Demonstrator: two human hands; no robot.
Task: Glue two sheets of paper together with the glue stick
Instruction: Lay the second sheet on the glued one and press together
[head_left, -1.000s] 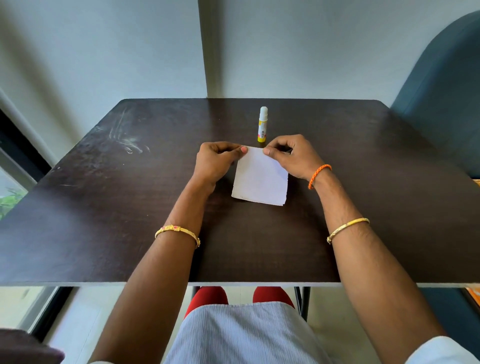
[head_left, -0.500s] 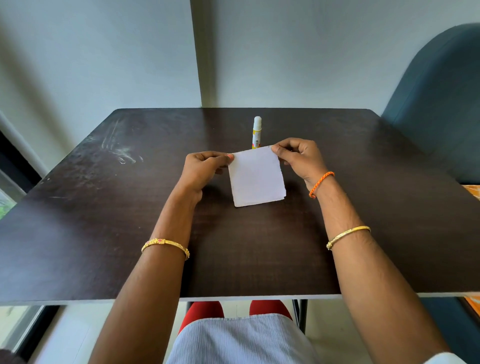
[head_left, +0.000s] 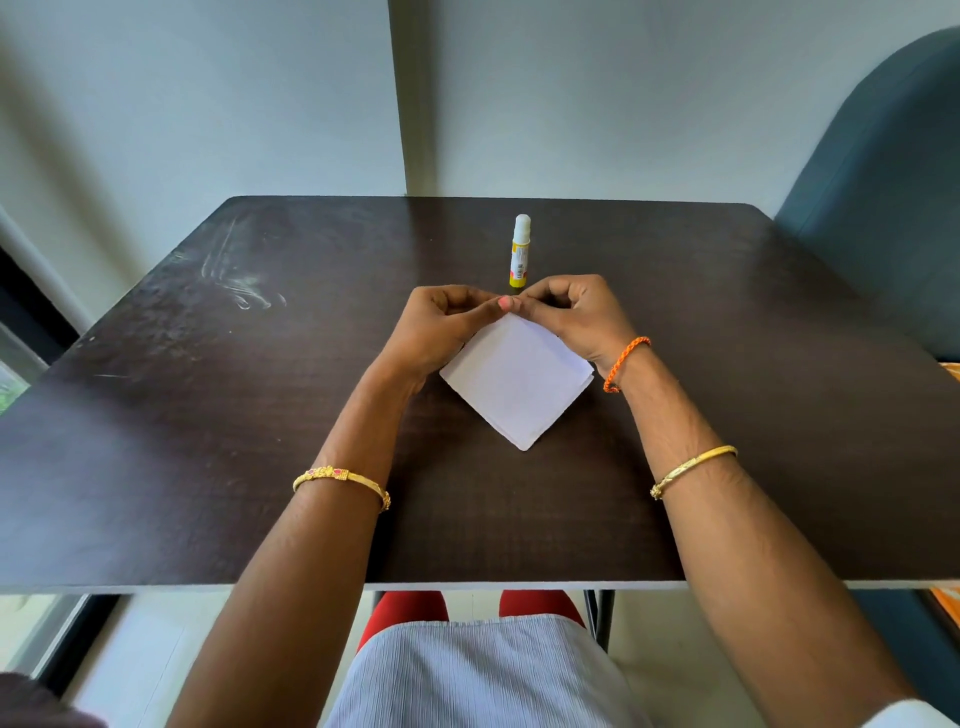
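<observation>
Small white paper sheets (head_left: 517, 387) lie stacked on the dark table (head_left: 208, 441), turned like a diamond with one corner pointing at me. My left hand (head_left: 441, 327) and my right hand (head_left: 576, 312) meet at the far corner, both pinching it between thumb and fingers. A second sheet's edge shows along the stack's right side. The glue stick (head_left: 520, 252), white cap over a yellow label, stands upright just behind my fingertips, capped and untouched.
A teal chair back (head_left: 883, 182) rises at the table's right side. A pale wall with a vertical strip (head_left: 415, 93) stands behind the table. Whitish scuff marks (head_left: 239, 280) streak the far left of the tabletop.
The paper has turned from square-on to a diamond. My hands, which held two separate top corners, have come together at one far corner.
</observation>
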